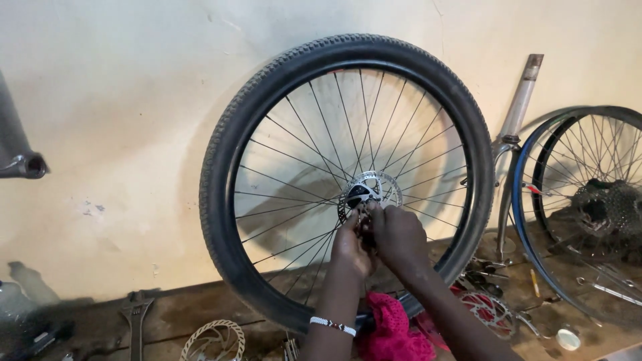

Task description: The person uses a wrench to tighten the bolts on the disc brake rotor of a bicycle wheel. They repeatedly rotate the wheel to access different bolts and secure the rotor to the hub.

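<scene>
Both hands' grip (374,230) pinched at wheel hub (361,195); cluttered wooden bench (180,311); pale plastered wall (134,100).

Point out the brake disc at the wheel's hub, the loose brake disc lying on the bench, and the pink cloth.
hub brake disc (386,182): head view, on its upper right rim.
loose brake disc (212,332): head view, on its upper arc.
pink cloth (391,331): head view, on its knitted middle.

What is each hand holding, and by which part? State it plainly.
Both the left hand and right hand pinch a small part at the wheel hub, just below the disc rotor. Fingers hide the part.
</scene>
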